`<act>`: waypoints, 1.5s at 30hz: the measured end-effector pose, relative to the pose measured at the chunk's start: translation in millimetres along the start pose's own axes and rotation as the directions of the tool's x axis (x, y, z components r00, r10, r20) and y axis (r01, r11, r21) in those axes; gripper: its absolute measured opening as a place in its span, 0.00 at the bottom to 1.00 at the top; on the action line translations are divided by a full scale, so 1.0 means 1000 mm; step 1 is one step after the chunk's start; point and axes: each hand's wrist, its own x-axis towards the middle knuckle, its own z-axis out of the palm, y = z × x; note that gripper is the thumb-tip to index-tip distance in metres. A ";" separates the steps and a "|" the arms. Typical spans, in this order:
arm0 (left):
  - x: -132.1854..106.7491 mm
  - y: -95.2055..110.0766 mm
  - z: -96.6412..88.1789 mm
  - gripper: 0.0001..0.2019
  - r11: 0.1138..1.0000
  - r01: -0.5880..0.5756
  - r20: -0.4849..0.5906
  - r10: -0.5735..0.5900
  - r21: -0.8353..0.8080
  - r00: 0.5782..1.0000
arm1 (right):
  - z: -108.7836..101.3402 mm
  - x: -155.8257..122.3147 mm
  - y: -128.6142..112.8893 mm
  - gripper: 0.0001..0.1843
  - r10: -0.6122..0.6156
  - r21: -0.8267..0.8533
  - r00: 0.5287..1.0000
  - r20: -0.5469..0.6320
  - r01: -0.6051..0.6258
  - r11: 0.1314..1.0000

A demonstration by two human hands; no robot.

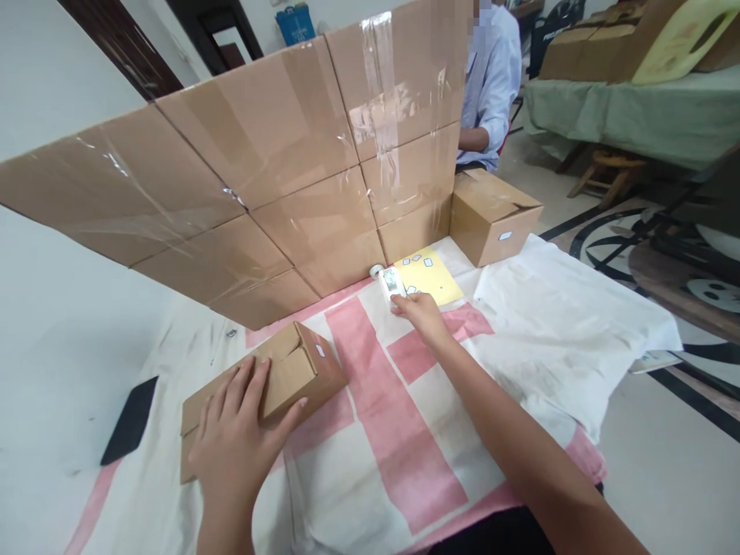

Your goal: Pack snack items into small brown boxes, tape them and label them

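Observation:
My left hand (pixel 240 424) lies on a closed cardboard box (pixel 283 358) at the left. Its fingers are spread over the top flaps, and the thumb reaches over the box's near edge. Out ahead, my right hand (pixel 421 314) pinches a small white device with a greyish screen (pixel 391 284) between thumb and fingers. Just behind the device is a small round whitish object (pixel 375 270), too small to name. A yellow sheet (pixel 445 284) with several small white labels lies flat beyond my right hand, partly hidden by it.
A taped cardboard partition (pixel 301 185) stands across the table's far side. Behind its right end sits a person in a light shirt (pixel 497 77). Another cardboard box (pixel 491 216) stands at the right end. The pink-and-white cloth (pixel 398 455) is wrinkled. A dark flat object (pixel 130 420) lies far left.

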 end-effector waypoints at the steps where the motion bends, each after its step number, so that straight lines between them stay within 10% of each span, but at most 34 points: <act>1: 0.000 0.000 0.000 0.37 1.000 -0.003 -0.002 0.003 0.003 1.000 | 0.001 -0.001 0.001 0.22 -0.010 -0.014 1.000 -0.010 0.009 1.000; 8: -0.001 0.002 0.000 0.38 1.000 -0.012 -0.070 0.013 0.015 0.997 | 0.000 -0.008 -0.003 0.21 -0.086 -0.193 0.996 -0.010 0.083 0.978; 45: 0.001 -0.002 0.002 0.40 0.998 -0.057 -0.092 0.060 0.037 0.994 | 0.000 0.007 0.011 0.14 0.022 0.088 1.000 -0.011 -0.021 0.996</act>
